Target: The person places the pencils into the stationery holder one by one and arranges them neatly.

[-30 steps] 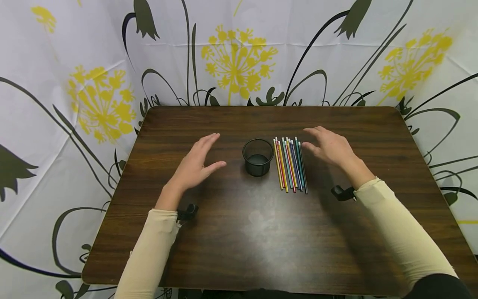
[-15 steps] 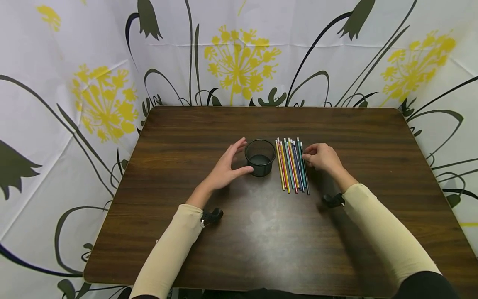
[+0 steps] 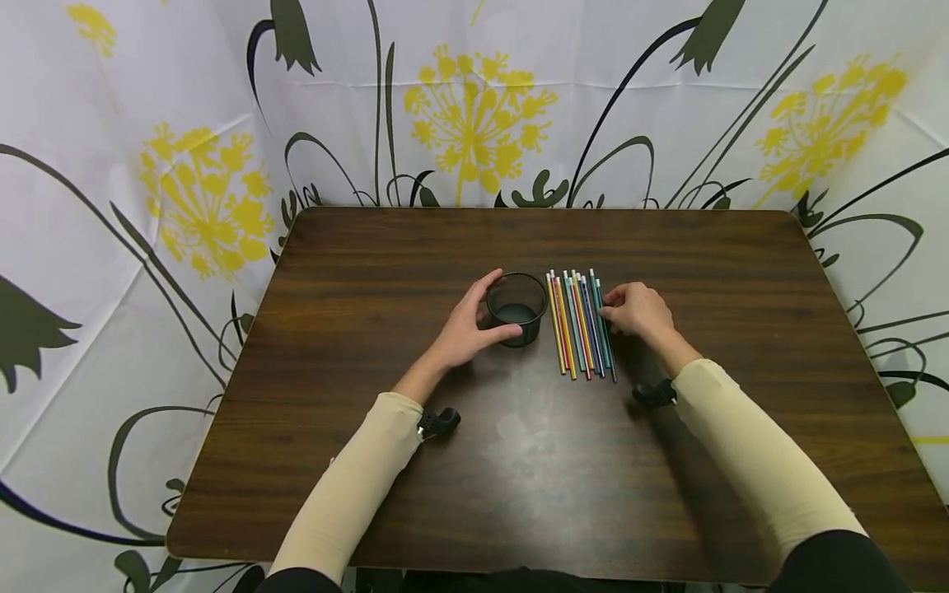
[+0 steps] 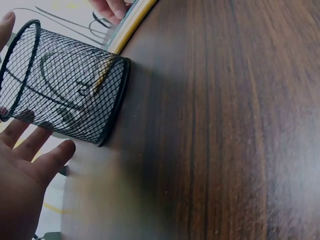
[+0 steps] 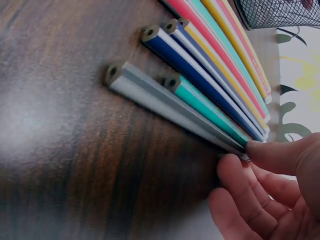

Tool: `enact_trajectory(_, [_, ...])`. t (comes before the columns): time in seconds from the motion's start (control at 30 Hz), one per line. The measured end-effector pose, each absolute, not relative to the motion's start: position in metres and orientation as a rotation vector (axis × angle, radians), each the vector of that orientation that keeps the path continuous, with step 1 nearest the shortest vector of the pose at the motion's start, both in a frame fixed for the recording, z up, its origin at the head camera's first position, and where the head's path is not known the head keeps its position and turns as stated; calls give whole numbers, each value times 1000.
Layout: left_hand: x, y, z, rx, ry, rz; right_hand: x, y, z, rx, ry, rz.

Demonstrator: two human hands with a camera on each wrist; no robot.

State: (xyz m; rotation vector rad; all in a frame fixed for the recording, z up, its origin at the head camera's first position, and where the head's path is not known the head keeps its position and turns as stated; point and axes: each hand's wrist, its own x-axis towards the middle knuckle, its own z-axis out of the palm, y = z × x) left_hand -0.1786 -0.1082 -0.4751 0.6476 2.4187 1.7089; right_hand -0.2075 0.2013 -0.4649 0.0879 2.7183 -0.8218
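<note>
So the mesh cup (image 3: pixel 530 327) is standing upright on the wood-look table (image 3: pixel 482 469), pretty much tucked into the crook of the person's left hand (image 3: pixel 463 331). The thumb goes across the near side and the fingers reach along the left and far side, kind of a loose C shape. That hand isn't clenched, the fingers are spread and fairly relaxed. Can't really tell if they're pressing on the mesh or just sitting right next to it.

Just to the right of the cup there's a bunch of pencils (image 3: pixel 574 329) lying flat, side by side, white tips pointing away from the person. They're between the cup and the right hand (image 3: pixel 639 313), which is at the outer edge of the row. From the right wrist you can see the thumb and forefinger pinching the gray pencil (image 5: pixel 170 107) near its far end, while its flat near end sits on the table. The green pencil (image 5: pixel 207 107) is right beside it, super close to the thumb tip, then blue, yellow and red ones further over toward the cup.

Both arms have cream sleeves (image 3: pixel 764 445), and the backdrop is a white flowery sheet (image 3: pixel 593 49) behind the table.
</note>
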Motion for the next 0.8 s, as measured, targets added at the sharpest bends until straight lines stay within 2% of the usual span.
enact_trajectory(0.43, [-184, -95, -489, 754, 2368, 1865, -204, 195, -461, 124, 2865, -575])
enact_trajectory(0.67, [-170, -92, -460, 749, 2258, 1933, -206, 192, -462, 101, 2906, -535])
enact_trajectory(0.8, [-170, -92, -458, 739, 2254, 1931, -206, 193, -459, 117, 2893, -564])
